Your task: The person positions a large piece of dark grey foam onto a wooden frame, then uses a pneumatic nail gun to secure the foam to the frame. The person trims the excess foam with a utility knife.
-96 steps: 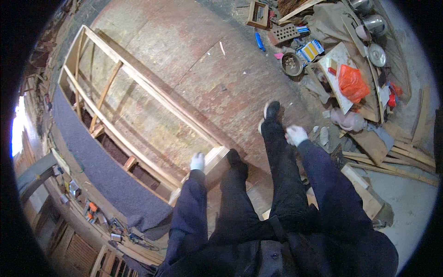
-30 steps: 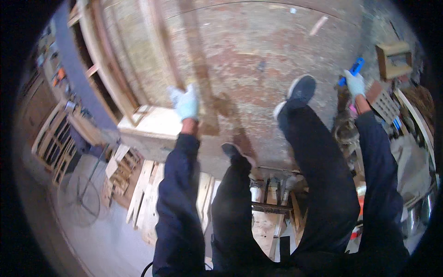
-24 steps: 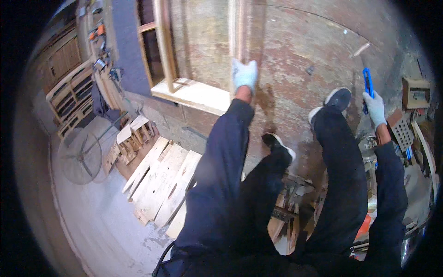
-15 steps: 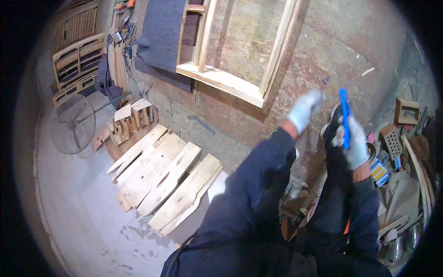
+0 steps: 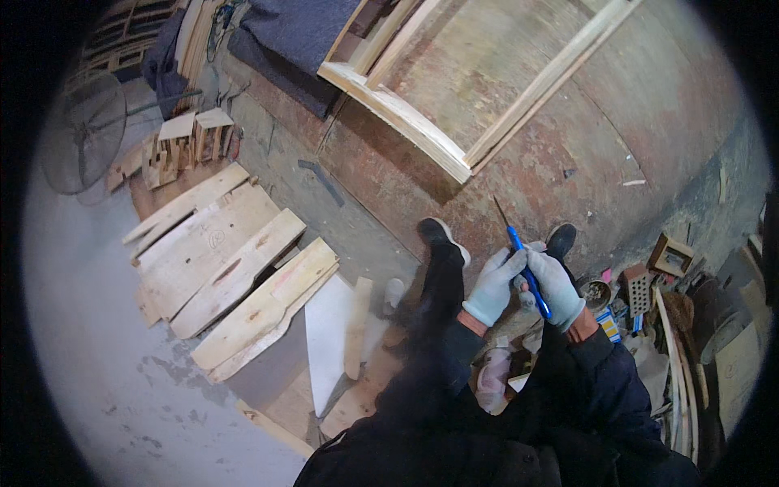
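Observation:
Both my hands wear pale work gloves and are together in front of me, above my feet. My right hand (image 5: 557, 282) is closed round the blue handle of a slim tool (image 5: 531, 277). A thin, dark, pointed blade sticks out from its far end; whether it is a knife or a small saw I cannot tell. My left hand (image 5: 497, 286) meets the handle from the other side, its fingertips pinched near the handle's upper part. Beyond the blade's tip lies a pale wooden frame (image 5: 422, 126) on a worn reddish-brown board (image 5: 535, 174).
Cut wooden planks (image 5: 235, 268) lie side by side at the left, with small wooden blocks (image 5: 195, 134) behind them. A round wire fan guard (image 5: 81, 134) stands far left. At the right are a perforated brick (image 5: 638, 288), a small wooden box (image 5: 671, 255) and scraps. Dark cloth (image 5: 288, 49) lies beside the frame.
My hands have come together, the left onto the blue tool, which has moved left and nearer to me. A thin blade now shows at its end. The view has tilted further down.

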`<state>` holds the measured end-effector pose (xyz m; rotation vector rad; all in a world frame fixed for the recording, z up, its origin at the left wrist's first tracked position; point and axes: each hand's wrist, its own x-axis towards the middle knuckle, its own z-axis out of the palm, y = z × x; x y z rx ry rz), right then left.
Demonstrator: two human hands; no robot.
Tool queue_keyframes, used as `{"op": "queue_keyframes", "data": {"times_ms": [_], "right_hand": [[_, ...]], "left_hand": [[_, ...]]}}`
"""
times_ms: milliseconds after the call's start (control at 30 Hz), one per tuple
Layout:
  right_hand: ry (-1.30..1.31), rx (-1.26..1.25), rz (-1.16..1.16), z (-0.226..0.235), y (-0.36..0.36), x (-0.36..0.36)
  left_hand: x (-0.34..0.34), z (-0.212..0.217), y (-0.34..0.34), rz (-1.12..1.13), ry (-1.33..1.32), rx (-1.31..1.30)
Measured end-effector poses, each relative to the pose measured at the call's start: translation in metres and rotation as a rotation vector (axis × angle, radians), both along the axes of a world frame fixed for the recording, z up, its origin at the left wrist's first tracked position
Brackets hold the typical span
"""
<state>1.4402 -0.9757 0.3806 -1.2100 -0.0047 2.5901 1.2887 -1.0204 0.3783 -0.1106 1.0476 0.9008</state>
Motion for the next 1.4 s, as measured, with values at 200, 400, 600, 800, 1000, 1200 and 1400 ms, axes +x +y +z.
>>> {"op": "queue_keyframes", "data": {"times_ms": [200,400,600,800,1000,1200,1400], "right_hand": [[-0.091,-0.173,-0.029,0.036,0.022,-0.104],[-0.200,0.187,0.189,0.055,0.023,-0.275],[0.019,0.277,0.067,0.062,0.025,-0.445],[-0.250,0.798,0.492,0.061,0.031,-0.528],[-0.383,0.294,0.293,0.080,0.073,-0.582],[-0.364,0.303,0.224,0.074,0.162,-0.646],[-0.407,0.397,0.281,0.059,0.248,-0.700]], "left_hand": [[-0.089,0.031,-0.005,0.059,0.028,0.084],[-0.261,0.071,-0.001,0.001,0.135,0.140],[-0.425,0.117,0.000,0.114,0.291,0.188],[-0.494,0.116,-0.004,0.170,0.442,0.150],[-0.540,0.090,0.035,0.059,0.542,0.187],[-0.605,0.098,0.122,0.012,0.516,0.163],[-0.652,0.097,0.208,0.033,0.559,0.214]]}}
